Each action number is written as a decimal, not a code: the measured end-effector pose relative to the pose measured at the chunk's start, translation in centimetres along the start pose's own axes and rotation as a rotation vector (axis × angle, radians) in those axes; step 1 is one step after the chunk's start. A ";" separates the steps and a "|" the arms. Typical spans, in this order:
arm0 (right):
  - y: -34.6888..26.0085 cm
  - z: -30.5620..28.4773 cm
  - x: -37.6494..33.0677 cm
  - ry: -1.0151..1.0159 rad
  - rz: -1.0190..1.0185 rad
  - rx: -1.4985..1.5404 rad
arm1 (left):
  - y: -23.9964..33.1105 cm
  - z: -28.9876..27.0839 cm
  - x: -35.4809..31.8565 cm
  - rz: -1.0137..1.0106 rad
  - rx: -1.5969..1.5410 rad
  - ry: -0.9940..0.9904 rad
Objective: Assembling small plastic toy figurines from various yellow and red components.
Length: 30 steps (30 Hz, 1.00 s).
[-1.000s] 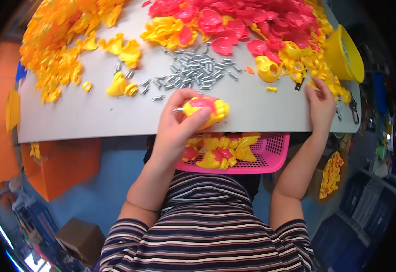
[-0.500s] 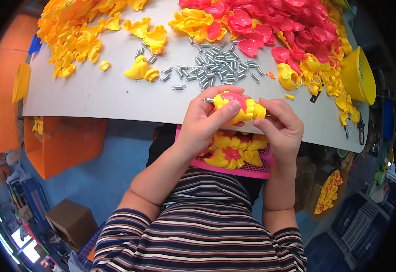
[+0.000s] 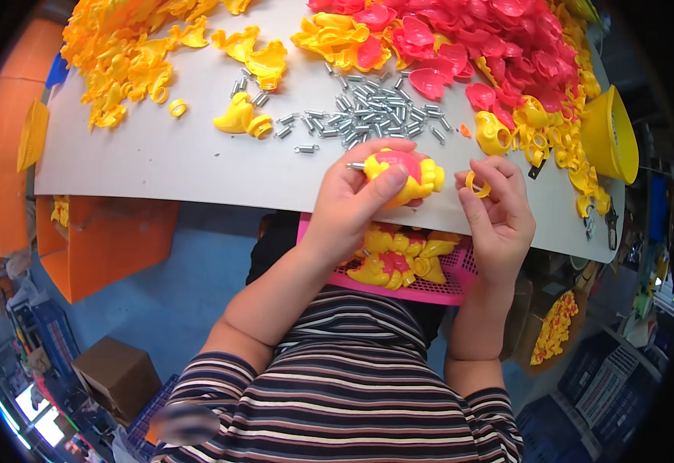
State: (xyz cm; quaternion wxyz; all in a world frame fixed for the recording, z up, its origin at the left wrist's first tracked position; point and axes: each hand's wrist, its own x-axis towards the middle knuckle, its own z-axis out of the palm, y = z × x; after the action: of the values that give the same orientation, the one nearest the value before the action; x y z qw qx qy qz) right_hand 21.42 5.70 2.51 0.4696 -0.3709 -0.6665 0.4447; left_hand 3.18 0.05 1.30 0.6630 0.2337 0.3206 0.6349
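My left hand (image 3: 356,202) grips a yellow and pink plastic toy part (image 3: 406,174) over the front edge of the white table (image 3: 175,158); a small metal spring sticks out of it on the left. My right hand (image 3: 497,212) pinches a small yellow plastic ring (image 3: 476,184) just right of the toy part, a short gap between them. A scatter of small metal springs (image 3: 364,112) lies on the table just beyond my hands. A pink basket (image 3: 445,287) on my lap holds assembled yellow and pink pieces (image 3: 398,258).
Heaps of yellow plastic parts (image 3: 125,58) cover the table's far left, pink parts (image 3: 499,38) the far right. A yellow bowl (image 3: 611,135) stands at the right edge. An orange crate (image 3: 97,235) sits under the table at left, a cardboard box (image 3: 117,374) on the floor.
My right hand came back from the parts at the table's right to the toy part, then drew slightly away holding a yellow ring. The left hand kept hold of the toy part.
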 end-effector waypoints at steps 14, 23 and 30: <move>0.6 -0.6 -0.1 -0.279 -0.121 -0.146 | 1.8 0.9 -1.0 0.030 0.341 -0.052; 0.8 0.2 -1.5 -0.236 0.239 0.333 | 2.4 1.3 -0.8 0.027 0.752 -0.009; 1.4 1.5 -3.4 -0.092 0.202 0.362 | 0.8 0.1 0.5 -0.096 0.397 -0.045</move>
State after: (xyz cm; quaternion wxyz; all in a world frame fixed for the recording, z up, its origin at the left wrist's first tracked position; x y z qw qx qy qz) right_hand 21.08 2.72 -0.09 0.4508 -0.3245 -0.5559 0.6184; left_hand 2.69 0.63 1.92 0.6402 0.3585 0.4355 0.5215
